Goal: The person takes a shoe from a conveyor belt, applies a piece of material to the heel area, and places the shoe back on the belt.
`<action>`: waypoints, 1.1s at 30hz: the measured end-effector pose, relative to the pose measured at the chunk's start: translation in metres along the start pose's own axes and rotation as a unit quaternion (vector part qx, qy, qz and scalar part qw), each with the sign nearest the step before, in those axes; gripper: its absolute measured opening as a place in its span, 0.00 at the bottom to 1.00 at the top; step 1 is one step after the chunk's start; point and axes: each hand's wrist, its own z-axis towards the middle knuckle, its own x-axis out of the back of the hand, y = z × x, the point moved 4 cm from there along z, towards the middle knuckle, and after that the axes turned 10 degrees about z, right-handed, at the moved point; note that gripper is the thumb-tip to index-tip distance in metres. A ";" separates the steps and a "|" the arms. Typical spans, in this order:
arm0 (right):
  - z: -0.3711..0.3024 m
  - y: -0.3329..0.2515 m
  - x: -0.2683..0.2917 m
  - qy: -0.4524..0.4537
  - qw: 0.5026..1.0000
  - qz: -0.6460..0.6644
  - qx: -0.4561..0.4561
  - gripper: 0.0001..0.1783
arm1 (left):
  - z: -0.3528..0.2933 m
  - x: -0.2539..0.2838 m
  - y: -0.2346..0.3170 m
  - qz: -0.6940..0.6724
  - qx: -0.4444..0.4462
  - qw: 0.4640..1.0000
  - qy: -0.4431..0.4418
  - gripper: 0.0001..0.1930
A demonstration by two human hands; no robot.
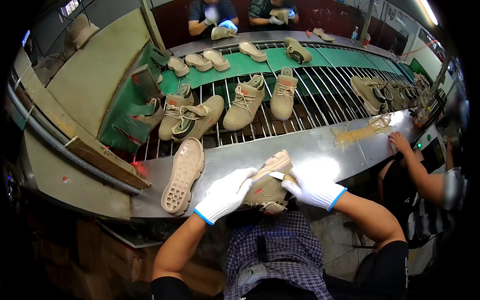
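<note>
A tan shoe (265, 187) with a small red patch lies on its side at the metal bench's near edge, its thick sole turned away from me. My left hand (227, 194), in a white knit glove with a blue cuff, grips the shoe's left end. In my right hand (314, 187), gloved the same way, is a short tool (276, 175) with a flat pale blade and a brownish handle end. Its blade lies against the shoe's side near the sole seam. A loose beige sole (183, 176), tread side hidden and honeycombed inside facing up, rests left of my left hand.
Beyond the metal bench (320, 150) runs a rod conveyor carrying tan shoes (244, 102) and, on green sheeting (230, 70), several loose soles (216, 59). More shoes (370, 95) stand at the right. Co-workers (212, 17) work across the line; another person's arm (417, 162) reaches in from the right.
</note>
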 end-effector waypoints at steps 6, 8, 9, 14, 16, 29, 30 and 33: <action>-0.007 -0.022 0.003 -0.017 0.997 -0.078 0.005 0.23 | 0.006 0.008 0.017 0.072 0.004 0.996 -0.049 0.32; -0.010 -0.053 0.002 0.002 0.989 -0.114 0.091 0.21 | 0.008 0.003 0.021 0.140 -0.012 0.989 -0.050 0.38; -0.008 -0.069 -0.009 -0.026 0.959 -0.198 0.202 0.18 | 0.007 0.000 0.019 0.162 -0.027 0.986 -0.022 0.37; -0.023 -0.088 -0.024 -0.091 0.995 0.012 -0.029 0.26 | 0.011 -0.005 0.025 0.237 -0.020 0.970 -0.041 0.36; -0.016 -0.085 -0.022 -0.109 0.992 0.041 -0.051 0.27 | 0.013 -0.004 0.026 0.247 -0.023 0.968 -0.038 0.35; -0.007 0.018 0.030 -0.037 0.997 -0.040 -0.048 0.25 | 0.063 0.000 0.050 0.230 0.130 0.957 -0.117 0.43; -0.002 0.022 0.029 -0.049 0.997 -0.060 -0.032 0.25 | 0.072 -0.005 0.050 0.231 0.125 0.956 -0.129 0.43; 0.007 0.024 0.034 -0.057 0.996 -0.067 -0.012 0.25 | 0.090 -0.019 0.039 0.223 0.103 0.957 -0.157 0.43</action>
